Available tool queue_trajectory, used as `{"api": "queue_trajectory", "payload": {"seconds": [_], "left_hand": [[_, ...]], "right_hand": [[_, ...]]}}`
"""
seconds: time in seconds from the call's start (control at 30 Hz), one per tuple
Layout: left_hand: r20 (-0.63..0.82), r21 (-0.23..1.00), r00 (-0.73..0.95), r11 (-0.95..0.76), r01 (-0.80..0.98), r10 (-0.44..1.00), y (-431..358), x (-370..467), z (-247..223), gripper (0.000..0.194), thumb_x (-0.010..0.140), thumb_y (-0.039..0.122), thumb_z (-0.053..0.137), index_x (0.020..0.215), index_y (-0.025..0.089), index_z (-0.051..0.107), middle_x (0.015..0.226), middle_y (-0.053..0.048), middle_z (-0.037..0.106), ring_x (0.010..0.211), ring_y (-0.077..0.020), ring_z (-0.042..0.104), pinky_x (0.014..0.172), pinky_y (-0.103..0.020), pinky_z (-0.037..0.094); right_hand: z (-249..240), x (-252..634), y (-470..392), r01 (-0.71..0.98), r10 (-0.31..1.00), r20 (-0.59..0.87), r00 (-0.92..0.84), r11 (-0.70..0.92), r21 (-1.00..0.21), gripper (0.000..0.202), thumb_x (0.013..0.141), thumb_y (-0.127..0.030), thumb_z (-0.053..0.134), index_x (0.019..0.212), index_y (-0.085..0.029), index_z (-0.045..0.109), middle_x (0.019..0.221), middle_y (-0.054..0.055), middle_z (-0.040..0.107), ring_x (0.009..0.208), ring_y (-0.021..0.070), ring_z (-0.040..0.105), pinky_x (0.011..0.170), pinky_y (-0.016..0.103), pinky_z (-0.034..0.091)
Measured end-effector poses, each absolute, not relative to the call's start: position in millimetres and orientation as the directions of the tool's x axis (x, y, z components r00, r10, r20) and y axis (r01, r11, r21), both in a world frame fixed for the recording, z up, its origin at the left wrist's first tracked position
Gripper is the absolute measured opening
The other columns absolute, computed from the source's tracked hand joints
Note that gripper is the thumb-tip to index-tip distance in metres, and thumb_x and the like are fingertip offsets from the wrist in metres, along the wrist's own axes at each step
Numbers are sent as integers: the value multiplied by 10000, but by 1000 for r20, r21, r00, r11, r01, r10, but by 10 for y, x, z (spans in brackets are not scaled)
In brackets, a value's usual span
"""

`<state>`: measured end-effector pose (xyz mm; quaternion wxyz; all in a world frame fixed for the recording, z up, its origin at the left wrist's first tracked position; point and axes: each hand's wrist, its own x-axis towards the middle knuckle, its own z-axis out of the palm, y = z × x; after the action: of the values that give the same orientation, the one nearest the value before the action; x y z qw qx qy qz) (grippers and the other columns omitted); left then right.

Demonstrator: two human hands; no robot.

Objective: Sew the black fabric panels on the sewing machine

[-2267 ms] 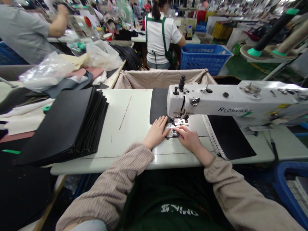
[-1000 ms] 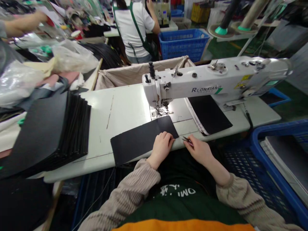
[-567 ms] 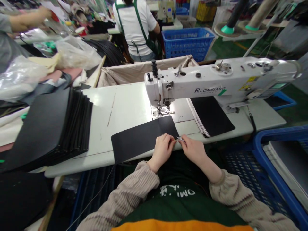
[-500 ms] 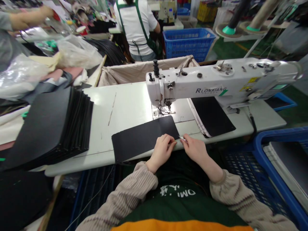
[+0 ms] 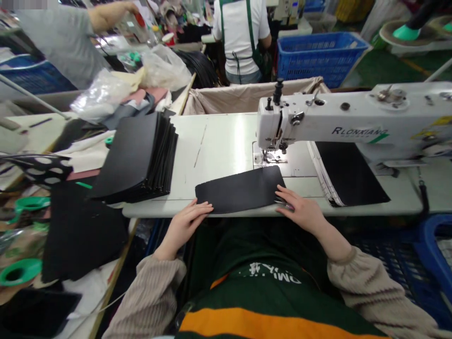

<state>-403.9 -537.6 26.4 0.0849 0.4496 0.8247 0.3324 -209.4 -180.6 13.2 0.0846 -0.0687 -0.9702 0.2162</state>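
Observation:
A black panel (image 5: pixel 240 190), leather-like and curved along its top edge, lies at the table's front edge before the sewing machine (image 5: pixel 318 117). My left hand (image 5: pixel 185 223) is at its lower left corner, fingers on top and the thumb hidden, apparently pinching the edge. Over the right end reach the fingers of my right hand (image 5: pixel 303 212). That hand is closed on a small pair of thread snips (image 5: pixel 288 205), whose metal tip shows between thumb and fingers; most of the tool is covered. The panel is below the needle area, apart from the presser foot (image 5: pixel 270 156).
To the left stands a thick stack of black panels (image 5: pixel 127 155). More panels with white stitched edges (image 5: pixel 353 174) lie under the machine arm. A blue crate (image 5: pixel 318 56) and a co-worker in a white shirt (image 5: pixel 242 37) are behind. Another blue crate (image 5: pixel 429 245) sits at the right.
My left hand has moved from the panel's right end to its lower left corner. My right hand, with the snips, now rests on the right end. The view has shifted left.

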Motion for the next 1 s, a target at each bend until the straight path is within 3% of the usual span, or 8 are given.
{"api": "queue_trajectory", "payload": {"seconds": [0.13, 0.27, 0.37, 0.47, 0.7, 0.83, 0.9, 1.0], "left_hand": [[121, 775, -813, 458, 436, 570, -5406, -3993, 615, 225, 891, 390, 629, 1002, 220, 728, 984, -38, 737, 927, -214, 674, 840, -319, 525], [55, 875, -929, 431, 222, 366, -5377, -4010, 984, 259, 811, 431, 714, 931, 201, 721, 724, 14, 655, 641, -135, 569, 561, -212, 417], [-90, 943, -930, 330, 36, 357, -5329, -4029, 1176, 319, 774, 461, 741, 936, 189, 702, 654, 26, 600, 546, -112, 504, 479, -193, 347], [-152, 963, -917, 265, -52, 370, -5285, -4034, 1284, 351, 752, 470, 757, 934, 177, 691, 674, 12, 614, 543, -115, 509, 473, -193, 357], [-79, 970, -939, 243, 4, 334, -5245, -4085, 1362, 398, 712, 508, 770, 926, 181, 694, 731, -7, 655, 588, -144, 559, 508, -215, 407], [-32, 946, -935, 314, 87, 354, -5168, -4142, 1551, 424, 743, 563, 720, 929, 183, 705, 755, -15, 673, 611, -160, 574, 513, -227, 413], [58, 903, -942, 384, 191, 330, -5174, -4194, 1745, 407, 767, 566, 695, 922, 190, 715, 752, -6, 674, 633, -165, 578, 524, -231, 414], [384, 712, -908, 571, 408, 170, -5343, -4303, 2134, 384, 831, 548, 637, 1024, 223, 704, 854, 9, 684, 740, -173, 598, 581, -238, 442]], "right_hand": [[227, -2135, -1805, 71, 183, 139, -973, 815, -575, 272, 950, -369, 522, 1163, -273, 660, 1180, 24, 709, 996, 220, 678, 803, 324, 515], [588, -2113, -1762, 131, 340, 111, -934, 613, -779, 256, 913, -447, 584, 939, -216, 690, 858, 18, 712, 794, 191, 652, 701, 277, 492], [845, -2100, -1746, 158, 388, 75, -919, 535, -830, 275, 892, -475, 604, 909, -214, 689, 775, -4, 664, 713, 167, 605, 637, 256, 466], [970, -2105, -1762, 162, 388, 67, -919, 527, -835, 287, 883, -486, 609, 904, -213, 695, 770, -8, 649, 695, 161, 583, 620, 256, 452], [968, -2155, -1808, 145, 409, 105, -906, 535, -832, 316, 869, -502, 604, 871, -205, 713, 768, 9, 664, 709, 183, 602, 629, 284, 482], [937, -2170, -1814, 123, 448, 143, -882, 514, -849, 348, 851, -507, 622, 976, -201, 732, 883, 38, 718, 807, 215, 657, 711, 313, 532], [954, -2156, -1804, 108, 467, 179, -866, 522, -846, 383, 861, -496, 615, 1103, -214, 710, 999, 52, 730, 932, 236, 670, 804, 338, 539], [1011, -2067, -1727, 119, 519, 258, -815, 586, -802, 370, 885, -482, 589, 1148, -242, 687, 1117, 63, 717, 1051, 246, 653, 885, 362, 526]]}}
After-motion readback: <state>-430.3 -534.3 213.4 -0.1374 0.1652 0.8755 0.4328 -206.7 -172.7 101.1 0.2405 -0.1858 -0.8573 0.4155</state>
